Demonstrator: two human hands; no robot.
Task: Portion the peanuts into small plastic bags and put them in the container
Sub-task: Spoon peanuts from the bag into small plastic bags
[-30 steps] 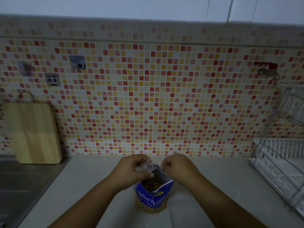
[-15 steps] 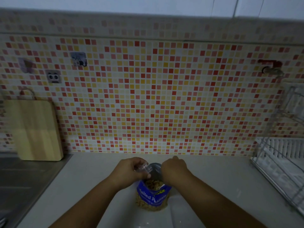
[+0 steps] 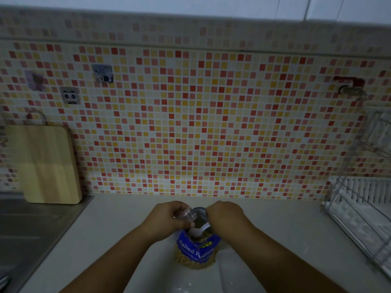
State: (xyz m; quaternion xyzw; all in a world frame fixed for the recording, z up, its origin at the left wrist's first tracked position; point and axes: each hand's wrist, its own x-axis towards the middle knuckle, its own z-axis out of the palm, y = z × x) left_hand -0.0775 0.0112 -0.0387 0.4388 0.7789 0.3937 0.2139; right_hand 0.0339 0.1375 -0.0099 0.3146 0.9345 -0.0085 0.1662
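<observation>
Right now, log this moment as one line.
left hand: holds small bag | right hand: spoon in peanut bag | counter

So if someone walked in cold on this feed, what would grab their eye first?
Probably the mosaic wall of red, orange and yellow squares filling the back of the view. Next, low in the middle, the two hands meeting over an open blue peanut bag on the pale counter: the left hand pinches a small clear bag, the right hand dips a white spoon in. A wooden cutting board leans at left.
</observation>
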